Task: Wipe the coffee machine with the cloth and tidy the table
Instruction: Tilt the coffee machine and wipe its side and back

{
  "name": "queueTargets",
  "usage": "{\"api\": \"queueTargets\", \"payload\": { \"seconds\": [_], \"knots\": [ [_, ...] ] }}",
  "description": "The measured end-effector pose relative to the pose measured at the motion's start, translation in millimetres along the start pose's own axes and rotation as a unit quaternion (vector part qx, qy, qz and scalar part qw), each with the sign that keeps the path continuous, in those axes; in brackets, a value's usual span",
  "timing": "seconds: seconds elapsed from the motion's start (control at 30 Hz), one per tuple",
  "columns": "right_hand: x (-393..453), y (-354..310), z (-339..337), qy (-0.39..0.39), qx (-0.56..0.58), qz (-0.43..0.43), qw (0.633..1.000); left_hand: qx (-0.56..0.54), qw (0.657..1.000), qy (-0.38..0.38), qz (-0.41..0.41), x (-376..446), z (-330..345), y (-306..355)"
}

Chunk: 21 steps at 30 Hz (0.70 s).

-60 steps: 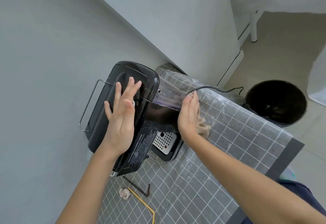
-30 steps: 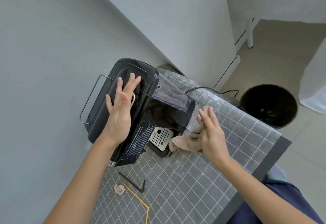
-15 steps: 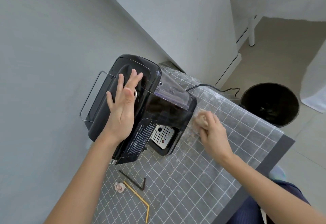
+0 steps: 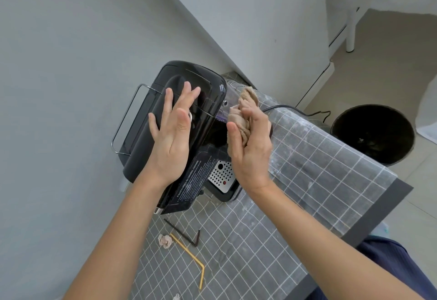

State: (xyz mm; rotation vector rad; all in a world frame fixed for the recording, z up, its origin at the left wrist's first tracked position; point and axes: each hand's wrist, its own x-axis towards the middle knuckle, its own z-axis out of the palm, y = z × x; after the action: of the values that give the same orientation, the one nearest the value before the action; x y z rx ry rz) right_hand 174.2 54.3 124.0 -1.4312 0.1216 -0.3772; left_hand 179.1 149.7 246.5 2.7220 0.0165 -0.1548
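A glossy black coffee machine [image 4: 201, 91] stands at the far left of the table, against the grey wall. My left hand [image 4: 171, 139] lies flat on its top, fingers spread, holding nothing. A beige cloth [image 4: 243, 108] is bunched in my right hand [image 4: 251, 148], which presses it against the machine's right side by the clear water tank. The perforated metal drip tray [image 4: 221, 176] shows below my right wrist.
A grey checked tablecloth [image 4: 307, 181] covers the table. A black bent straw [image 4: 186, 236], a yellow bent straw [image 4: 191, 254] and a crumpled paper scrap [image 4: 165, 240] lie near the front. A black bin [image 4: 373, 134] stands on the floor beyond the right edge. The power cord [image 4: 295, 109] runs off the back.
My right hand has lifted the cloth from the tablecloth beside the machine up to the machine's right side. My left hand has stayed flat on the top.
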Motion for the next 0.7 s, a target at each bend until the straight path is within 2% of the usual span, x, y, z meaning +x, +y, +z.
{"api": "queueTargets", "payload": {
  "seconds": [0.17, 0.33, 0.7],
  "knots": [
    [4, 3, 0, 0.015, -0.004, -0.076, 0.997, -0.003, 1.000, 0.001, -0.001, 0, -1, 0],
    [2, 9, 2, 0.025, -0.059, -0.127, 0.990, 0.002, 1.000, 0.002, 0.006, 0, 0, -1],
    [2, 46, -9, 0.000, -0.136, -0.120, 0.983, 0.005, 1.000, 0.004, 0.003, 1, 1, -1]
  ]
}}
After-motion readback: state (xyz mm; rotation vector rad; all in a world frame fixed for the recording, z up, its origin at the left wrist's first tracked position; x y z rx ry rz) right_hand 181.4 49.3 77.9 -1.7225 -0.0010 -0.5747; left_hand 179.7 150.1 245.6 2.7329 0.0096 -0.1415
